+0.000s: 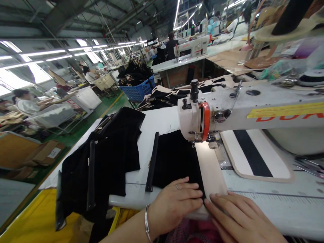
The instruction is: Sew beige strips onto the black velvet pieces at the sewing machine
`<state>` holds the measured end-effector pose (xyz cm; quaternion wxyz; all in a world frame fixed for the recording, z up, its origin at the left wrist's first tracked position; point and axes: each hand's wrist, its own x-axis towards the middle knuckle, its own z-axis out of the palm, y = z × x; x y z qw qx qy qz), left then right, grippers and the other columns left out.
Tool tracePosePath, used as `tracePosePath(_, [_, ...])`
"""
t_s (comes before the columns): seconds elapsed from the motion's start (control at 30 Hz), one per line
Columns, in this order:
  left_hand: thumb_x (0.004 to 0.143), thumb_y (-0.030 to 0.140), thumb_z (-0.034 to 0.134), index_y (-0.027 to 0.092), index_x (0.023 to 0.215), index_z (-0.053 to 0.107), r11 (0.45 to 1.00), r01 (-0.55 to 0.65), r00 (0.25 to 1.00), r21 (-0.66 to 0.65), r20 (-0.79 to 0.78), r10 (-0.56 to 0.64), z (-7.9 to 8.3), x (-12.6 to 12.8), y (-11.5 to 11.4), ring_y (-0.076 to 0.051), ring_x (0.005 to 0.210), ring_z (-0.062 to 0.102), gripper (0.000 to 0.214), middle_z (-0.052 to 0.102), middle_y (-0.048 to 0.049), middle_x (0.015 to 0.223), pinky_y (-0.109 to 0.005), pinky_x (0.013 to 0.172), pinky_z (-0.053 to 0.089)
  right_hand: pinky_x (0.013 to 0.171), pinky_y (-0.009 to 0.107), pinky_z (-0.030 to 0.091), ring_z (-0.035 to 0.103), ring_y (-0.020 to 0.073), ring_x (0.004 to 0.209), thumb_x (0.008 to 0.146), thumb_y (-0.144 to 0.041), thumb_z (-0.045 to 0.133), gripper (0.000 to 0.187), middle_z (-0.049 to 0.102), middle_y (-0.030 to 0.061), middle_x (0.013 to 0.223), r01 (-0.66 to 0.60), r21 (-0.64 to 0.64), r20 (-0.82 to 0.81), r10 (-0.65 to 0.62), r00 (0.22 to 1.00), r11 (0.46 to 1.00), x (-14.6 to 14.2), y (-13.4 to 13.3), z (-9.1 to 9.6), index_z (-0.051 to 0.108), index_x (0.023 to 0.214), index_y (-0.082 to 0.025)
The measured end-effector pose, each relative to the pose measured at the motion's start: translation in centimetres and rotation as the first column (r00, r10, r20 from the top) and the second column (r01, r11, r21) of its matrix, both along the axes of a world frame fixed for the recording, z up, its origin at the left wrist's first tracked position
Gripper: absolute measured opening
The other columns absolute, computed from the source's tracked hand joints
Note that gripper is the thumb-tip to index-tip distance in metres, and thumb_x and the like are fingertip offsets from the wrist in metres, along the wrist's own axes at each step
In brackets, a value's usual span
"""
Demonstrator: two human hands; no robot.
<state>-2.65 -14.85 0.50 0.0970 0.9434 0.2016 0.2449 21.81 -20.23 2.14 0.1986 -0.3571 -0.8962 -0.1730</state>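
Observation:
Flat on a black fabric panel [174,158] lies my left hand [177,202], fingers stretched out toward its right edge. My right hand [238,212] rests, fingers extended, on the near end of a beige strip [211,168] that runs along that edge. The panel and strip reach under the needle area of a white sewing machine [233,108]. A dark zipper band [152,162] borders the panel's left side. Right of the strip lies a beige-edged white panel with a black stripe [255,155].
Black fabric pieces with zippers [108,158] are heaped at the left of the table, over a yellow surface [35,216]. Scissors [308,167] lie at the right. A blue basket [138,91] full of black pieces stands beyond. Other people sit at machines farther back.

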Motion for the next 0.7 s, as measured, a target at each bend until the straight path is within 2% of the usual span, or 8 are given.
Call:
tracePosePath(0.07, [0.094,0.018,0.050,0.021,0.113,0.061,1.000,-0.007,1.000,0.003,0.017,0.007,0.0,0.1,0.6,-0.011,0.130,0.048,0.022,0.063,0.0028,0.126,-0.033,0.120,0.029,0.087,0.037,0.041,0.059,0.0169,0.097,0.094,-0.024,0.037,0.036,0.068,-0.0024,0.109,0.001,0.030,0.043,-0.002,0.999,1.000,-0.2,0.4,0.1,0.067,0.113,-0.021])
tracePosePath(0.13, [0.094,0.018,0.050,0.020,0.114,0.061,1.000,-0.011,1.000,0.007,0.028,0.011,0.0,0.2,1.2,-0.012,0.129,0.049,0.022,0.063,0.0015,0.126,-0.034,0.120,0.031,0.086,0.036,0.040,0.057,0.0178,0.099,0.094,-0.025,0.038,0.035,0.067,-0.0006,0.109,0.029,0.015,0.001,-0.029,1.000,0.999,-0.4,0.8,-0.1,0.067,0.113,-0.020])
tracePosePath(0.23, [0.095,0.018,0.048,0.018,0.113,0.061,1.000,-0.012,0.999,0.022,0.052,0.011,-0.1,0.5,2.1,-0.012,0.128,0.050,0.023,0.063,0.0000,0.126,-0.034,0.118,0.034,0.089,0.033,0.038,0.054,0.0154,0.103,0.097,-0.029,0.039,0.033,0.065,-0.0024,0.111,0.072,-0.071,-0.128,-0.081,0.988,0.995,-0.6,1.3,-0.4,0.066,0.116,-0.023])
tracePosePath(0.33, [0.096,0.017,0.046,0.018,0.113,0.062,0.999,-0.031,0.998,0.041,0.052,0.029,-0.3,0.7,3.1,-0.012,0.128,0.050,0.023,0.063,-0.0002,0.127,-0.034,0.118,0.035,0.093,0.031,0.035,0.051,0.0144,0.107,0.097,-0.031,0.041,0.033,0.062,-0.0038,0.116,0.091,-0.141,-0.183,-0.116,0.976,0.986,-0.6,1.7,-0.9,0.062,0.121,-0.024])
tracePosePath(0.53, [0.094,0.014,0.046,0.019,0.116,0.060,0.997,-0.055,0.998,0.050,-0.012,0.056,-0.2,1.0,5.0,-0.012,0.129,0.049,0.026,0.061,0.0006,0.128,-0.033,0.118,0.034,0.099,0.038,0.033,0.048,0.0172,0.112,0.093,-0.028,0.053,0.036,0.057,-0.0020,0.123,0.140,-0.234,-0.165,-0.181,0.969,0.962,-0.7,3.0,-1.5,0.055,0.128,-0.024])
tracePosePath(0.7, [0.094,0.013,0.046,0.019,0.117,0.058,0.995,-0.070,0.996,0.073,-0.044,0.073,0.1,1.3,6.6,-0.012,0.128,0.049,0.026,0.060,0.0003,0.130,-0.032,0.116,0.036,0.095,0.041,0.036,0.048,0.0191,0.109,0.092,-0.027,0.054,0.034,0.058,-0.0004,0.121,0.155,-0.222,-0.155,-0.192,0.969,0.963,-0.8,4.5,-1.2,0.055,0.126,-0.023])
